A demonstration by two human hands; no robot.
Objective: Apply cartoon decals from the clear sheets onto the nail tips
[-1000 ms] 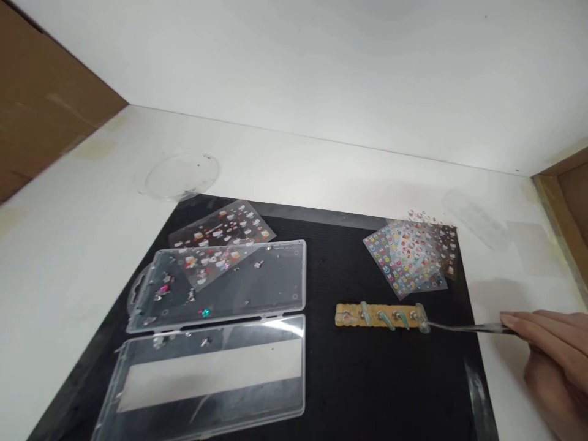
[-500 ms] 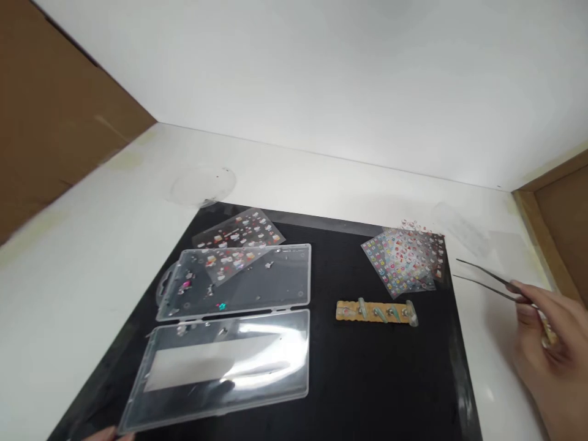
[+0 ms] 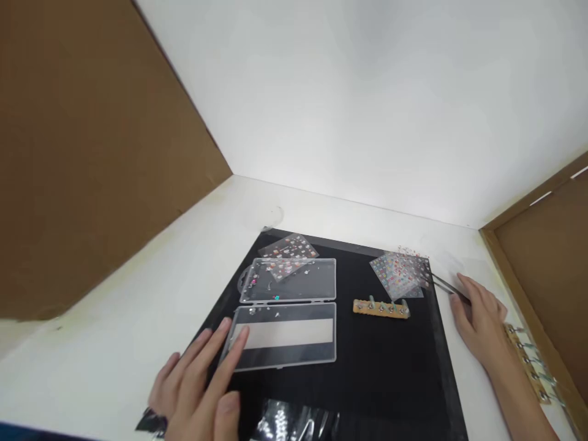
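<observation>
My right hand (image 3: 482, 321) holds a pair of dark tweezers (image 3: 443, 283), whose tips reach the stack of clear sticker sheets (image 3: 397, 275); whether they touch I cannot tell. My left hand (image 3: 197, 380) has its fingers stretched apart over the near left corner of an open clear plastic case (image 3: 287, 365). Small rhinestones and charms, including a teal stone (image 3: 277, 297), are scattered in the case. Between case and right hand lies a tan strip (image 3: 374, 311) bearing several nail tips.
A second tan strip with nail tips (image 3: 533, 370) stands by the cardboard wall (image 3: 546, 275) at right. Another sticker sheet (image 3: 291, 250) lies partly under the case on the black mat (image 3: 358, 380). Shiny clear packaging (image 3: 294, 422) is at the near edge.
My left hand has come further into view over the case. My right hand has brought the tweezers to the sticker sheets. The view has shifted, showing the second strip and the packaging.
</observation>
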